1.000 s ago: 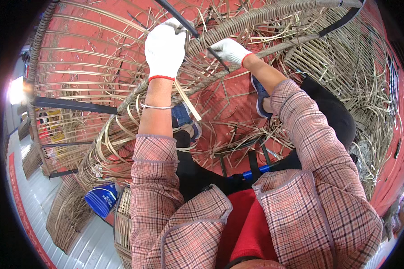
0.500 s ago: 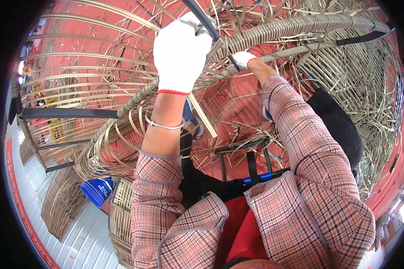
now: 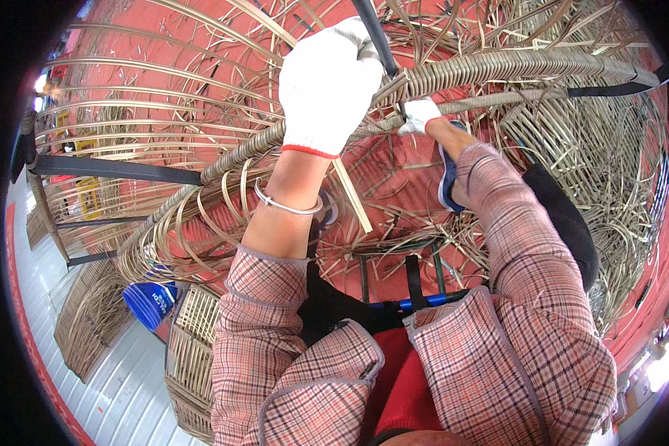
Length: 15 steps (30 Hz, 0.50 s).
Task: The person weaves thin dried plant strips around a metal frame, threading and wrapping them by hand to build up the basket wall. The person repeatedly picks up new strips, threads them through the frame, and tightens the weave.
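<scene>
My left hand (image 3: 331, 85), in a white knit glove with a red cuff, is closed over the rail of a wicker frame. From under it a flat, pale wicker strip (image 3: 351, 197) slants down. A dark metal bar (image 3: 374, 33) rises beside its fingers. Right of it runs the thick upper rail (image 3: 490, 70), tightly wrapped with wicker. My right hand (image 3: 421, 116), gloved too, is at the thinner wrapped lower rail (image 3: 490, 99), just below the joint. Its fingers are bent together; what they hold is too small to make out.
Long wicker strands (image 3: 163, 93) fan out at the left. A heap of loose wicker (image 3: 609, 171) lies at the right, with scraps over the red floor covering (image 3: 394, 171). A blue bucket (image 3: 150, 303) and a woven panel (image 3: 192, 349) are at lower left. My shoe (image 3: 447, 182) is below the right hand.
The view has shifted a little, so frame and hands sit farther right and lower. More of my right glove shows below the rail, along with more of my shoe. The left hand keeps its grip.
</scene>
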Motion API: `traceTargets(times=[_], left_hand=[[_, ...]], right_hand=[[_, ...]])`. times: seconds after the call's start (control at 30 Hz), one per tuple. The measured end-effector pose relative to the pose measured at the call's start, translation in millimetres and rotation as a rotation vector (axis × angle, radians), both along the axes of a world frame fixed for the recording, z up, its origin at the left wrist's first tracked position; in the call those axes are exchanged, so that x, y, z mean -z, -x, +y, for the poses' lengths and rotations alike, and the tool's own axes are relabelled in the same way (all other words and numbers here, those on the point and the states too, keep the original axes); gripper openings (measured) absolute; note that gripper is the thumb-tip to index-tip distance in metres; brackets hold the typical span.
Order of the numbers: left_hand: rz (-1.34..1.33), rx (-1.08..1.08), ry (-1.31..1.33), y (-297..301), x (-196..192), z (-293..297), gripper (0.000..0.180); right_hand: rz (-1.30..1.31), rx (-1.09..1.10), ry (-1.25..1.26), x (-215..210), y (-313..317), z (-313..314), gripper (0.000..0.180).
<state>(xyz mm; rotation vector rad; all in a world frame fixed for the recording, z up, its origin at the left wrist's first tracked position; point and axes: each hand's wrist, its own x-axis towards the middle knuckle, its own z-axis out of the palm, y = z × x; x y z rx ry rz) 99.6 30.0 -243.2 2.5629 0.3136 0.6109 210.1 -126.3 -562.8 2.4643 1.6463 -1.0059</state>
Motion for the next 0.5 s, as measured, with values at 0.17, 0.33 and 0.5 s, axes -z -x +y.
traceTargets(times=[0.17,0.33,0.5], left_hand=[[0.020,-0.019,-0.001,0,0,-2,0.013],[-0.008,0.016,-0.029,1,-2,-1,0.015],[0.063,0.012,-0.089,1,1,4,0.018]], right_hand=[[-0.244,0.209,-0.047,-1,26,2,0.016],[-0.490,0.207,-0.250,17,37,-14,0.022],[-0.362,-0.121,-0.160,0,27,-28,0.018]])
